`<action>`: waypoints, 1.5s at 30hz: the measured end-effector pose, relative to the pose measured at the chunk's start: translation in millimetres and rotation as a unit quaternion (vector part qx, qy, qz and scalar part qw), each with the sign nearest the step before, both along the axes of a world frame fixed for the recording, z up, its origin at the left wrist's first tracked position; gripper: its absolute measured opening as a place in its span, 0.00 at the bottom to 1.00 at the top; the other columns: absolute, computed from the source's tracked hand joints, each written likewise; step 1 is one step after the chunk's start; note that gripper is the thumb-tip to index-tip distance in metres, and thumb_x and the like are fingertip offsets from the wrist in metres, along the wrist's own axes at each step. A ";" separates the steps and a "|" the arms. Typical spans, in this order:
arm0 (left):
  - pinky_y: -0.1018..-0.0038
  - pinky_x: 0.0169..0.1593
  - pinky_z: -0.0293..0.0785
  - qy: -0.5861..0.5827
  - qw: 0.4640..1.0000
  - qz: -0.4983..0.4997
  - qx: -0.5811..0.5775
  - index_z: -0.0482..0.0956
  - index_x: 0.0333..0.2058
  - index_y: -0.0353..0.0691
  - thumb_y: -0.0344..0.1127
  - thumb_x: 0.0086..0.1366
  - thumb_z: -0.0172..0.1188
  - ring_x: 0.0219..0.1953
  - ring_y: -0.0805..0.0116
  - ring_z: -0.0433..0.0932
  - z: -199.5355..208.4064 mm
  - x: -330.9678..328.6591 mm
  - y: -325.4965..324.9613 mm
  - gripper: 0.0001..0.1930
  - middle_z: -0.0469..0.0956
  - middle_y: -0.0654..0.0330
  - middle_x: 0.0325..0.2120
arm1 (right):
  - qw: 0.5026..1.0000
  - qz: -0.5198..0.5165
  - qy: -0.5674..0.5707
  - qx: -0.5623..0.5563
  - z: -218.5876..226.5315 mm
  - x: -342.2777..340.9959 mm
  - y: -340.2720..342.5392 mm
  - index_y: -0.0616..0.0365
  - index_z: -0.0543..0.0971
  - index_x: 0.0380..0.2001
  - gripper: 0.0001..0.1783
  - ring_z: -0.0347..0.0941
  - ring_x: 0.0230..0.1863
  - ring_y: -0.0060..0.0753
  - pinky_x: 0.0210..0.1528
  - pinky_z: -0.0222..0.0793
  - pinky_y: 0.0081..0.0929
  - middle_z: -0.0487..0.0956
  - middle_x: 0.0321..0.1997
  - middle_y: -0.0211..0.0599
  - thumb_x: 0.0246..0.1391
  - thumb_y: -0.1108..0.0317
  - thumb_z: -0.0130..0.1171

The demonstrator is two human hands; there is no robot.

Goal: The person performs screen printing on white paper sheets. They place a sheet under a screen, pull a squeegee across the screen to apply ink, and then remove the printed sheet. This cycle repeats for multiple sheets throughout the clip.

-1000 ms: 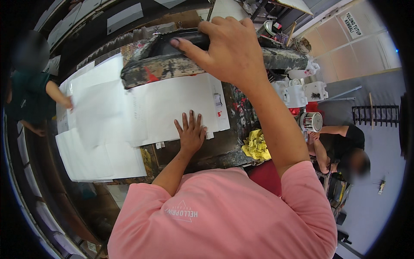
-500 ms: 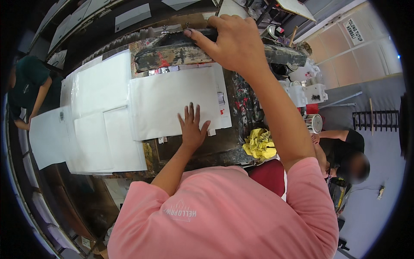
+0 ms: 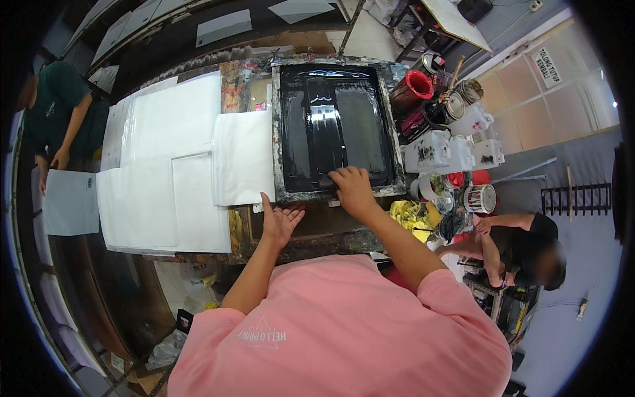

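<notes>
Screen-printing frame (image 3: pixel 278 145) lies flat on a paint-crusted worktable (image 3: pixel 297 228)

Glossy black ink coats the mesh inside its rough, ink-smeared rectangular rim, with a darker strip running down the middle. The right hand (image 3: pixel 356 190) reaches over the near rim, palm down, fingers curled at that strip's lower end; whether they grip something cannot be told. Just beside the near left corner, the left hand (image 3: pixel 282 223) is turned palm up, fingers loosely spread, thumb wide.

A smooth white sheet (image 3: pixel 245 159) meets the left rim, and beyond it lie overlapping stacks of white paper (image 3: pixel 175 126). To the right stand a red tub (image 3: pixel 415 87), boxy white plastic jugs (image 3: pixel 428 152) and a crumpled yellow cloth (image 3: pixel 407 213). A co-worker in dark green (image 3: pixel 65 99) holds a sheet at far left; another person in black (image 3: pixel 526 241) sits at right, near a grey wall.
</notes>
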State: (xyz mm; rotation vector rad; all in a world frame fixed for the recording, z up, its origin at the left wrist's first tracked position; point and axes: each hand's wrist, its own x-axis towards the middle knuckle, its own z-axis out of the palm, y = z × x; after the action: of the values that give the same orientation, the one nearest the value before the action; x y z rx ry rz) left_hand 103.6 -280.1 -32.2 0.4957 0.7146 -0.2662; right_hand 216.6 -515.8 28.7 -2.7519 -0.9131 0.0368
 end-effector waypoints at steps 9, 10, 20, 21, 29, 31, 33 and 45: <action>0.49 0.77 0.61 0.096 0.995 0.001 0.006 0.21 0.76 0.27 0.87 0.64 0.47 0.78 0.33 0.53 -5.4 4.8 -3.5 0.73 0.44 0.31 0.77 | 1.000 -0.022 -0.015 -0.009 -48.5 40.0 23.8 0.49 0.80 0.59 0.24 0.74 0.62 0.42 0.63 0.61 0.57 0.80 0.57 0.35 0.58 0.71 0.61; 0.49 0.77 0.60 0.105 0.994 0.004 0.017 0.25 0.77 0.26 0.87 0.65 0.46 0.78 0.34 0.53 -2.0 5.0 -5.3 0.72 0.47 0.31 0.76 | 0.999 -0.027 -0.021 -0.004 -49.9 65.9 32.8 0.49 0.80 0.59 0.24 0.75 0.61 0.43 0.64 0.61 0.58 0.80 0.56 0.35 0.58 0.71 0.61; 0.54 0.69 0.74 0.072 0.994 -0.012 0.077 0.35 0.74 0.20 0.86 0.66 0.44 0.63 0.47 0.75 20.1 -1.4 -6.0 0.68 0.69 0.37 0.62 | 0.998 0.015 0.004 -0.065 -19.9 194.9 54.7 0.47 0.79 0.57 0.21 0.77 0.59 0.43 0.62 0.62 0.60 0.82 0.55 0.34 0.60 0.69 0.61; 0.54 0.70 0.73 0.063 0.994 -0.013 0.090 0.39 0.74 0.20 0.85 0.67 0.43 0.64 0.47 0.75 27.4 -2.0 -7.1 0.66 0.70 0.37 0.62 | 0.997 0.028 0.005 -0.073 -12.0 169.6 46.2 0.47 0.78 0.57 0.21 0.77 0.59 0.44 0.61 0.62 0.61 0.82 0.55 0.34 0.60 0.68 0.62; 0.52 0.75 0.65 -0.120 0.988 -0.044 0.087 0.61 0.67 0.26 0.78 0.76 0.31 0.70 0.45 0.72 103.9 6.1 5.9 0.51 0.74 0.37 0.64 | 0.999 -0.008 0.025 -0.042 122.7 28.2 13.1 0.57 0.78 0.54 0.31 0.75 0.52 0.49 0.55 0.64 0.52 0.79 0.48 0.42 0.61 0.43 0.65; 0.51 0.77 0.62 -0.228 0.972 -0.028 0.047 0.63 0.67 0.28 0.77 0.77 0.30 0.71 0.45 0.70 131.3 18.3 15.7 0.50 0.73 0.37 0.65 | 0.994 -0.017 -0.102 0.034 154.2 40.6 21.6 0.58 0.80 0.47 0.31 0.74 0.47 0.49 0.52 0.62 0.49 0.77 0.45 0.42 0.61 0.38 0.64; 0.50 0.78 0.59 -0.337 0.941 -0.008 0.035 0.65 0.67 0.30 0.77 0.77 0.30 0.74 0.46 0.66 170.9 41.0 11.8 0.49 0.70 0.37 0.68 | 0.974 -0.032 -0.209 0.078 179.9 68.4 33.2 0.57 0.82 0.39 0.30 0.74 0.44 0.47 0.51 0.61 0.46 0.77 0.39 0.40 0.61 0.37 0.64; 0.24 0.74 0.20 0.024 0.341 -0.343 0.875 0.50 0.81 0.46 0.77 0.71 0.47 0.82 0.34 0.34 -10.8 -26.5 53.2 0.52 0.39 0.38 0.81 | 0.956 -0.045 -0.265 0.117 248.6 155.5 54.0 0.60 0.89 0.32 0.39 0.80 0.38 0.46 0.48 0.64 0.46 0.85 0.33 0.43 0.60 0.28 0.59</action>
State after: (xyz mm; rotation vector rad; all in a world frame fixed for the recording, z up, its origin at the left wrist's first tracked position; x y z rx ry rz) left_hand 77.2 -227.0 -43.1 3.0040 0.5167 -0.1710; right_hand 372.1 -461.7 277.3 -2.6076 -0.8373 -0.8054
